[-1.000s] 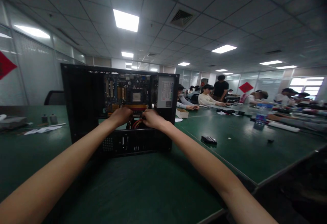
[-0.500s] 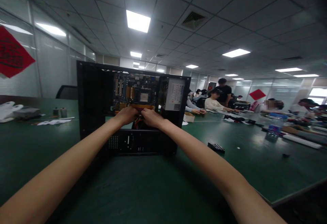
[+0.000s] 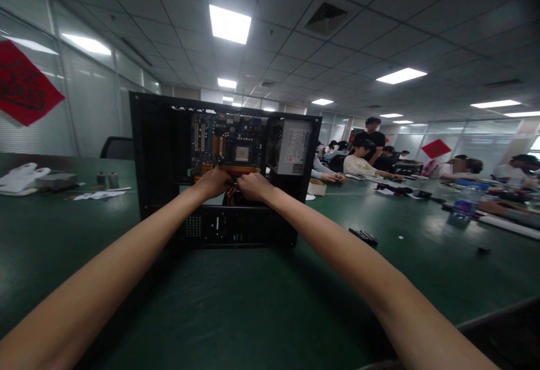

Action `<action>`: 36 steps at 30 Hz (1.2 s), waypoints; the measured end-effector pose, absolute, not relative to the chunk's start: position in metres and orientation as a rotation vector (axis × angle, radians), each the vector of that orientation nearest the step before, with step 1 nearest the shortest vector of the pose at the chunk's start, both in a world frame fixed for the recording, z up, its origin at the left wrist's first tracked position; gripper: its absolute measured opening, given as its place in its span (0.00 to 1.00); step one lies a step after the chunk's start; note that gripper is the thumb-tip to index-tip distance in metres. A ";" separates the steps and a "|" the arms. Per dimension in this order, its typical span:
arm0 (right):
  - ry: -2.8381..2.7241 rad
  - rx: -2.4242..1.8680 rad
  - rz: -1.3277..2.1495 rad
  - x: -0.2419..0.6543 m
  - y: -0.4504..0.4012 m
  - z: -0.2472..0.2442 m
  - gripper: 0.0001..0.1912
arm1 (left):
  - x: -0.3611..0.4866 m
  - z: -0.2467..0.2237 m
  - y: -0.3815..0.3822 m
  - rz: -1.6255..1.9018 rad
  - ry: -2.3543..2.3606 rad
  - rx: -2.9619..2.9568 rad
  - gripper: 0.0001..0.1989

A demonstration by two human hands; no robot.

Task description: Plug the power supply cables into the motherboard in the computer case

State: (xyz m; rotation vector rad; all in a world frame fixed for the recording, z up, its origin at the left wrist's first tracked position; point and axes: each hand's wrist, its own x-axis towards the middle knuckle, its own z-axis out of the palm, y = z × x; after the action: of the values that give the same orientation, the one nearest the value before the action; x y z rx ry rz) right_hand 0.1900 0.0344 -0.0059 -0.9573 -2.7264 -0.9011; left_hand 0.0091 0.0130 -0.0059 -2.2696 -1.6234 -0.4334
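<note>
An open black computer case (image 3: pixel 145 156) stands in front of me with its inside facing me. Within it I see the motherboard (image 3: pixel 228 138), its bare processor (image 3: pixel 242 154) and a silver power supply (image 3: pixel 294 144) at the upper right. My left hand (image 3: pixel 213 183) and my right hand (image 3: pixel 254 186) meet at the board's lower edge, just under the orange and red slots (image 3: pixel 238 171). The fingers of both are curled closed, and what they pinch is hidden. Loose coloured cables (image 3: pixel 230 197) hang between and below the hands.
On the green table (image 3: pixel 236 302), a small black part (image 3: pixel 363 237) lies right of the case. Papers (image 3: pixel 96 194), a grey box (image 3: pixel 57 180) and a white plastic bag (image 3: pixel 21 177) are at the left. Beyond, several people sit along the table; a bottle (image 3: pixel 466 204) stands at the right.
The view has shifted slightly, so the case appears a little higher and further right. Both hands stay at the board's lower edge with little visible movement.
</note>
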 end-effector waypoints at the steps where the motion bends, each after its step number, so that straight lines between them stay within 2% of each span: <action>1: -2.732 -0.953 -0.907 0.190 0.034 -0.006 0.16 | 0.008 -0.007 0.015 -0.436 -1.615 -2.285 0.14; 25: -2.669 -0.983 -0.817 0.187 0.045 -0.005 0.14 | 0.000 -0.013 0.038 -0.566 -1.467 -2.379 0.15; 36: -2.672 -1.020 -0.734 0.186 0.039 -0.003 0.18 | 0.005 -0.009 0.033 -0.532 -1.537 -2.362 0.16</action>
State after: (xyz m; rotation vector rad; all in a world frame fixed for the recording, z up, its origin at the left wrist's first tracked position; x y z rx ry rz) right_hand 0.1858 0.0391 -0.0030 -1.0200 -2.6719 -0.7337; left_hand 0.0045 0.0332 -0.0088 -2.3615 -1.5367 -0.5317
